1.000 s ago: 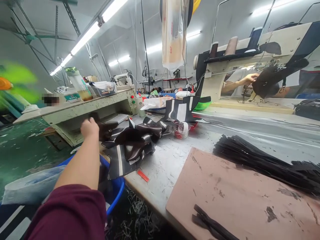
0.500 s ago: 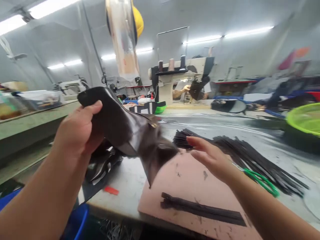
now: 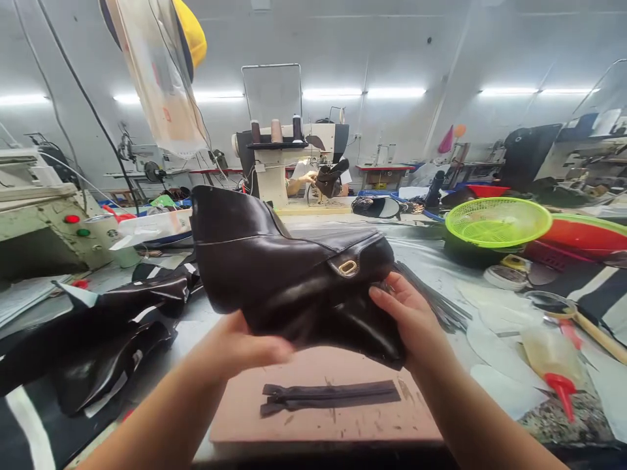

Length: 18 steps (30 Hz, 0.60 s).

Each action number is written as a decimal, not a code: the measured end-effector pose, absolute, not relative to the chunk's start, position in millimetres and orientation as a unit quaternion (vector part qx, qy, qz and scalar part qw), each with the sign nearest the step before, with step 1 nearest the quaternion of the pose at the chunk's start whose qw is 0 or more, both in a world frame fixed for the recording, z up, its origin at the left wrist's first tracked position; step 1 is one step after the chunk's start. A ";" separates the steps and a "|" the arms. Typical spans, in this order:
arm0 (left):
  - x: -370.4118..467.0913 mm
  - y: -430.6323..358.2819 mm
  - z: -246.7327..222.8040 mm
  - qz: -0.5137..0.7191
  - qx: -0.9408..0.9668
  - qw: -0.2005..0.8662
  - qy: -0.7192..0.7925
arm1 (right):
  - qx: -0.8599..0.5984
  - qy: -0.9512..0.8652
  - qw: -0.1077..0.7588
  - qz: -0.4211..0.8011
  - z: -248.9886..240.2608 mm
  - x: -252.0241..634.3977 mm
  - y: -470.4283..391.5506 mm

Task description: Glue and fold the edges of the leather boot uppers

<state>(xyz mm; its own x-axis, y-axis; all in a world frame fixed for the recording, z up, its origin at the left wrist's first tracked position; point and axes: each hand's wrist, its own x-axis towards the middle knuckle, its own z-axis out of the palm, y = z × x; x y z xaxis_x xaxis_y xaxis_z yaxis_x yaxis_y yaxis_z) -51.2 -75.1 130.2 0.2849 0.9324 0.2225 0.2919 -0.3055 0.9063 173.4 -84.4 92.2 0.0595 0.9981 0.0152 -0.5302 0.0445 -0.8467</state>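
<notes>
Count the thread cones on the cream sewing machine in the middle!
3, in a row on the machine's black tray: a dark brown cone on the left, a pinkish-tan cone in the middle and a blackish cone on the right. Another could hide behind.

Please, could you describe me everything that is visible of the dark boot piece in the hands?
The boot piece is blackish brown, smooth and glossy like leather, with creases. Thin seams cross it, and a small gold-coloured buckle sits on a flap towards the right. It is held up, lying roughly sideways, above the pink board. The right hand grips its right end; the left hand is at its lower edge, fingers hidden. Its far side cannot be seen.
</notes>
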 end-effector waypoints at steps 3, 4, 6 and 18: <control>-45.1 -72.1 126.1 0.427 0.666 0.454 0.409 | -0.340 -0.342 0.602 0.636 96.0 176.0 -86.3; -42.9 -70.3 126.6 0.463 0.643 0.459 0.403 | -0.338 -0.338 0.593 0.648 97.6 175.8 -87.5; -37.9 -67.6 127.9 0.537 0.598 0.455 0.385 | -0.330 -0.320 0.600 0.654 101.6 173.8 -90.5; -60.4 -34.5 129.4 0.434 0.706 0.396 0.395 | -0.301 -0.322 0.617 0.652 101.7 180.2 -91.2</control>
